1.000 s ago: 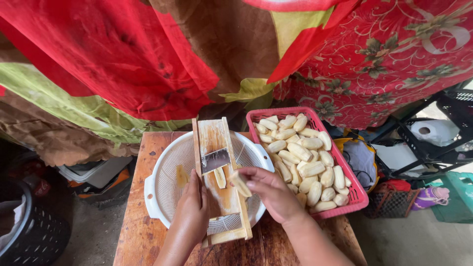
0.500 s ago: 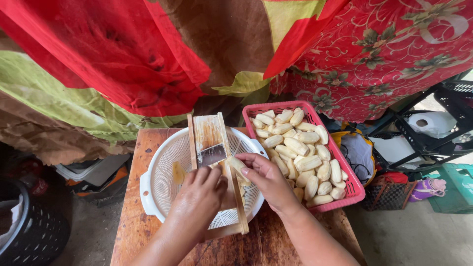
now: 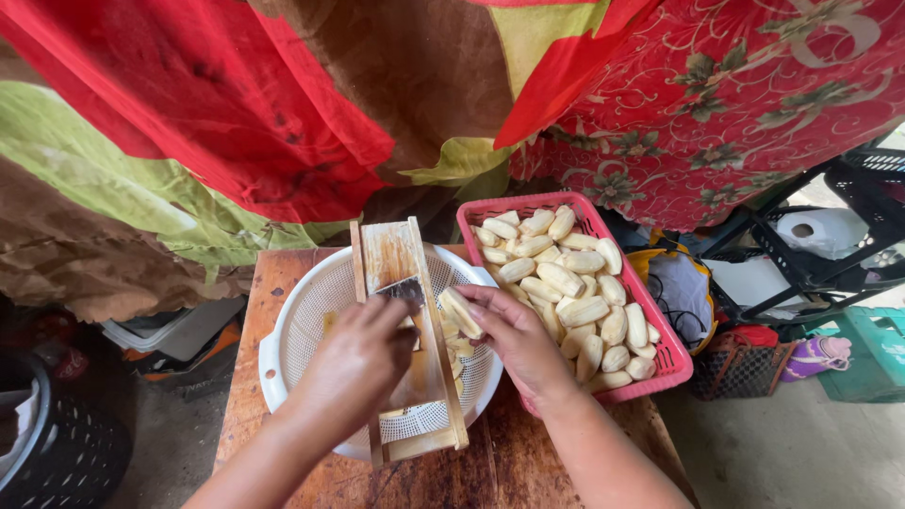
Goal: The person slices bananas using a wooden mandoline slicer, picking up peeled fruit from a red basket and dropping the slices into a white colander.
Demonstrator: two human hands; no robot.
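A wooden slicer board [image 3: 386, 250] with a metal blade lies across a white colander [image 3: 292, 330] on a wooden table [image 3: 509, 462]. My left hand [image 3: 363, 353] presses down on the board just below the blade, fingers curled; the banana piece under them is hidden. My right hand [image 3: 514, 344] holds a peeled banana piece [image 3: 460, 311] beside the board's right rail, over the colander. A few pale slices [image 3: 457, 363] lie in the colander. To the right, a pink basket [image 3: 674, 353] is full of peeled bananas [image 3: 566, 283].
Red, green and brown cloths [image 3: 236, 113] hang close behind the table. A black bin [image 3: 47, 443] stands on the floor at left. At right are a black rack [image 3: 830, 273] with a paper roll [image 3: 820, 231], a woven basket [image 3: 740, 372] and a green crate [image 3: 877, 349].
My left hand left the slicer's side rail, covered the piece lying on the board and slid up toward the blade. My right hand stayed beside the rail with its banana piece.
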